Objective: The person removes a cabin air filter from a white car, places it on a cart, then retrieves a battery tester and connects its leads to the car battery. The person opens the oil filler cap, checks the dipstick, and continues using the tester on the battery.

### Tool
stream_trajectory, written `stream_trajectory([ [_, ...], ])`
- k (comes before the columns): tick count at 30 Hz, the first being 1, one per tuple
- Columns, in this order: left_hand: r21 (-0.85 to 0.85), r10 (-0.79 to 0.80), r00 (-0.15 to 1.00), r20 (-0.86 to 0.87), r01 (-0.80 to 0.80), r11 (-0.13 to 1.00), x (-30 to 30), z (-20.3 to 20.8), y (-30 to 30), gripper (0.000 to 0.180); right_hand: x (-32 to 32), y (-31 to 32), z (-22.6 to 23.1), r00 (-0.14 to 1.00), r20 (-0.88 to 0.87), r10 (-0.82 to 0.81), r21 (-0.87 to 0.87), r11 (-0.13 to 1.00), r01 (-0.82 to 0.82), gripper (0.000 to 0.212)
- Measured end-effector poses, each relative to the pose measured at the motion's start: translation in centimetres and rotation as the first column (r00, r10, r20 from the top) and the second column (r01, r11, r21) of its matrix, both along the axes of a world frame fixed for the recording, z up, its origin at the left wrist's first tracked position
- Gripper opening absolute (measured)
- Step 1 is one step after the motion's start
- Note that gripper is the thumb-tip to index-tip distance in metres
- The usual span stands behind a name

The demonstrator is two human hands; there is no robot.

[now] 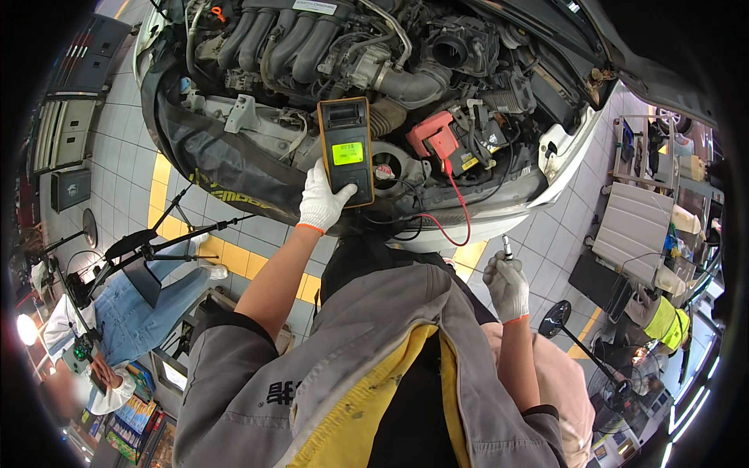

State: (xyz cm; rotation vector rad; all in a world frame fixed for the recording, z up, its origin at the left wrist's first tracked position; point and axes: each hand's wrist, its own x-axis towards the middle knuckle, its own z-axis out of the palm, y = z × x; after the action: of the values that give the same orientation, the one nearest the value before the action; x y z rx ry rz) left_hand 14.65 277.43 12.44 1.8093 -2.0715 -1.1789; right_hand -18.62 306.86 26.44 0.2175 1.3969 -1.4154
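Observation:
My left hand [321, 199], in a white knit glove with an orange cuff, grips a handheld battery tester [357, 173]. Its case is dark with a tan border, and the small screen glows yellow-green. The thumb rests on the tester's lower face. Off to the right, beyond the bumper, my gloved right hand [505, 279] is closed round a short silver cylinder [507, 246] that sticks up past the fingers; its exact kind is unclear. A red clamp [434, 136] sits at the car battery [472, 160], with a red cable [466, 209] looping down from it.
The open engine bay [312, 47] lies ahead, with a dark fender cover [175, 132] draped over its left front edge. At left, a person [140, 308] in jeans is beside a black stand [148, 248]. A fan [555, 318] and a grey cart [630, 230] stand at right.

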Motion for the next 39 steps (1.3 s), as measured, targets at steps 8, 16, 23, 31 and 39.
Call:
stream_trajectory([
  [8, 0.015, 0.012, 1.000, -0.019, -0.011, 1.000, 0.1, 0.3, 0.0, 0.104, 0.1, -0.4, 0.1, 1.000, -0.002, 0.005, 0.049, 0.999, -0.005, 0.012],
  [16, -0.047, 0.157, 0.986, -0.054, -0.160, 0.986, -1.5, 0.9, 0.4, 0.091, 0.2, -0.7, 0.4, 0.999, -0.027, 0.021, 0.068, 0.998, -0.019, 0.011],
  [23, -0.006, 0.192, 0.981, -0.028, -0.192, 0.981, -1.9, 1.2, 0.2, 0.085, -0.1, -0.6, 0.0, 0.998, -0.014, 0.054, 0.064, 0.997, -0.053, 0.014],
  [31, 0.042, 0.152, 0.984, 0.089, -0.156, 0.987, -2.7, 2.1, 0.2, 0.108, -0.4, -0.7, -0.2, 0.999, -0.013, 0.052, 0.068, 0.996, -0.051, 0.015],
  [39, 0.046, 0.202, 0.973, 0.115, -0.208, 0.977, -3.6, 2.5, 0.4, 0.111, -0.6, -0.9, -0.2, 0.998, -0.013, 0.056, 0.056, 0.997, -0.055, 0.016],
])
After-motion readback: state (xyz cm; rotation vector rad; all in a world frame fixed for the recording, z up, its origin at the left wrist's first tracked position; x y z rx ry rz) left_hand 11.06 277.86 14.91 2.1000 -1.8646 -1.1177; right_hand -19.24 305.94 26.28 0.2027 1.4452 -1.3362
